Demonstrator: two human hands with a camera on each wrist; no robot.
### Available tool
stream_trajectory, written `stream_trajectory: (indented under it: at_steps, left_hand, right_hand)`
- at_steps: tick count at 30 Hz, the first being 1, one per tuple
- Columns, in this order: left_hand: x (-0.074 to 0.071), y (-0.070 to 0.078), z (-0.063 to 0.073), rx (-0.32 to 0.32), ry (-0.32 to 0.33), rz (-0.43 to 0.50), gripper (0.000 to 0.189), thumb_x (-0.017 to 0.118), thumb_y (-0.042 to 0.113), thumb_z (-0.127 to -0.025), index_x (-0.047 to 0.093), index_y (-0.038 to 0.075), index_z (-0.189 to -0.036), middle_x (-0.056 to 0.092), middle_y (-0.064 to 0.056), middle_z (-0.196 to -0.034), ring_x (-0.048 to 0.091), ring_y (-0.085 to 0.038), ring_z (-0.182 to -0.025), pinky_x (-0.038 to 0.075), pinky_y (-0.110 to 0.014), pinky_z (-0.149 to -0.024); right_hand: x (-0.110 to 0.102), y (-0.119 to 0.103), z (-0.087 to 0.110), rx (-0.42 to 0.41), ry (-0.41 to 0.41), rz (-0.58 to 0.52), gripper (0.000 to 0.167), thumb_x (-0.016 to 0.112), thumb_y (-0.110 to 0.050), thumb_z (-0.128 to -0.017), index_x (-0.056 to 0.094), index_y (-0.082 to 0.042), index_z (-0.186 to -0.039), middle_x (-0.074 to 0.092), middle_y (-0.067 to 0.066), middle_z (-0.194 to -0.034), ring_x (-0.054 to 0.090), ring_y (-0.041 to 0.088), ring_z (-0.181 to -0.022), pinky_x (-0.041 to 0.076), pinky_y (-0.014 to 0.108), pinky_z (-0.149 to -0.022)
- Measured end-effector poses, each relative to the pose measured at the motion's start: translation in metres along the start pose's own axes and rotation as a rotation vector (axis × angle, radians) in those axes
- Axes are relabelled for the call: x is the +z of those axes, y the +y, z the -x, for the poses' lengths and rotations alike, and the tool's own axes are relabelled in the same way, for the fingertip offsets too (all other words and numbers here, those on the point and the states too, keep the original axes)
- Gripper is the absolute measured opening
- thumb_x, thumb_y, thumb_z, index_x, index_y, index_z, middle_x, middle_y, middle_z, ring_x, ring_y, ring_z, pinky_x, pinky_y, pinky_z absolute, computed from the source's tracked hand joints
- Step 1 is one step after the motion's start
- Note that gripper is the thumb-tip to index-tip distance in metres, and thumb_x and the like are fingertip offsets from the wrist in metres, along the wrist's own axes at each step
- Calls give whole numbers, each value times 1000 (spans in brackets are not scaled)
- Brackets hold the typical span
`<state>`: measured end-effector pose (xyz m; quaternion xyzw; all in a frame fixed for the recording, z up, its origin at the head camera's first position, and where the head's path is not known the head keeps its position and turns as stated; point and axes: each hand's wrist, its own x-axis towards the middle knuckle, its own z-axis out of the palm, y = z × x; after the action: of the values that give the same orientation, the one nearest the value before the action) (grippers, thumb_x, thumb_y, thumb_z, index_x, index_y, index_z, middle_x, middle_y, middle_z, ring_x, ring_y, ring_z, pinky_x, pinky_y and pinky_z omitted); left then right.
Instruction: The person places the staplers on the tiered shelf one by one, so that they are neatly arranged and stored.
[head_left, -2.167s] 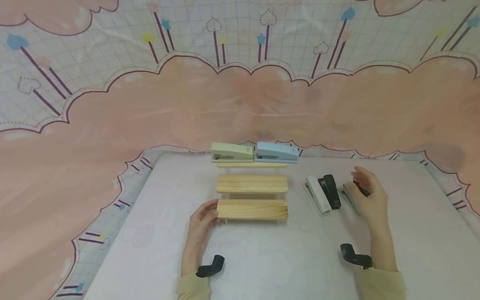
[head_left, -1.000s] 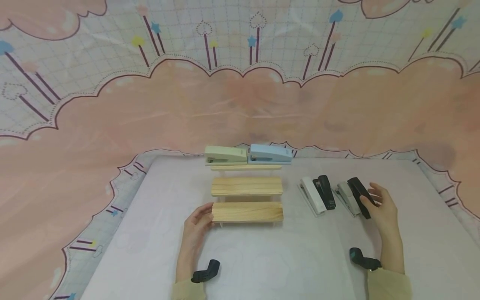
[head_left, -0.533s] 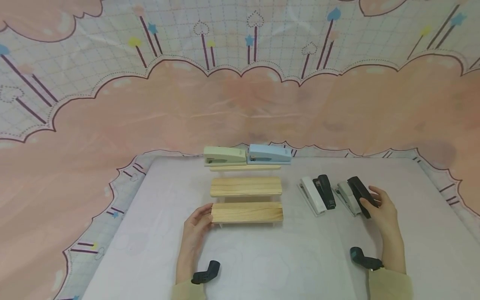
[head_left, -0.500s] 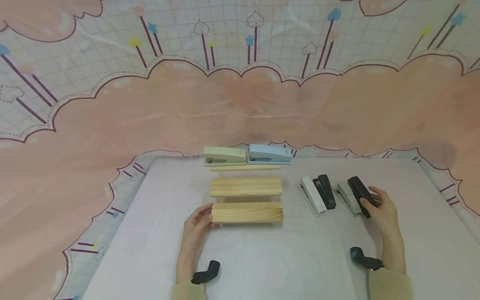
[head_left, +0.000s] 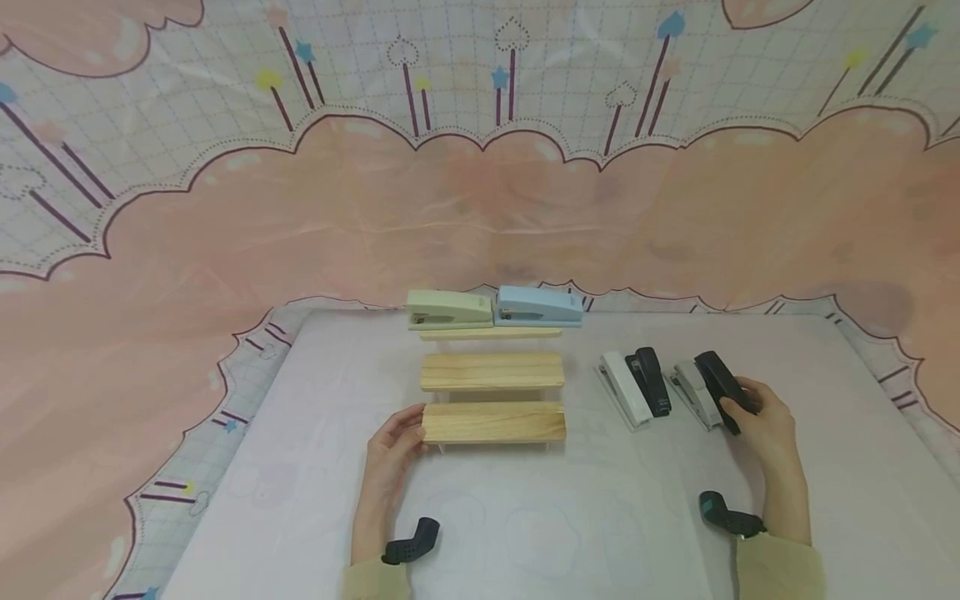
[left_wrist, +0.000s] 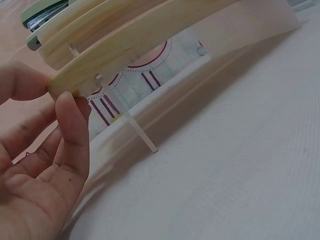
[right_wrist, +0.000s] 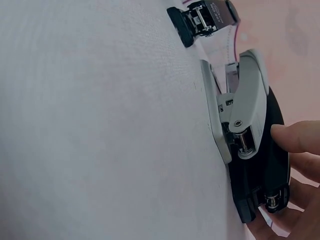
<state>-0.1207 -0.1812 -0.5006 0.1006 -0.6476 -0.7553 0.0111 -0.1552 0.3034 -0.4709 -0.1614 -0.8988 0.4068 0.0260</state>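
Note:
A three-tier rack with wooden boards (head_left: 493, 423) stands mid-table. My left hand (head_left: 388, 458) pinches the left end of its lowest board; in the left wrist view, thumb and fingertips meet at the board's corner (left_wrist: 75, 82). To the right, my right hand (head_left: 772, 429) grips a black stapler (head_left: 720, 379) at its near end, thumb on one side and fingers on the other. That stapler rests on the table in the right wrist view, beside a grey stapler (right_wrist: 250, 95). Some right fingers are partly hidden behind the black stapler.
A light green stapler (head_left: 450, 310) and a light blue stapler (head_left: 538, 307) sit end to end on the top board. Between rack and right hand lie a white stapler (head_left: 626, 390) and another black stapler (head_left: 649, 382). A patterned curtain (head_left: 480, 217) hangs behind the white table (head_left: 525, 533).
My right hand has moved from over the grey stapler to the near end of the black one and taken hold of it. The left hand keeps its place on the board.

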Motion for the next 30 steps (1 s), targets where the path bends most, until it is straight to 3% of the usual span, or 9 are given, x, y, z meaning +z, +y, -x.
stream_trajectory:
  at_steps: [30]
  left_hand:
    - [1,0,0,-13,15,-14,41,59,2,-89,53,0,-130,63,5,-106,61,-7,-90,51,-17,-72]
  right_hand:
    - [-10,-7,0,69,95,-51,54,49,-20,-98,34,1,-145,41,35,-141,40,53,-129,38,62,-103]
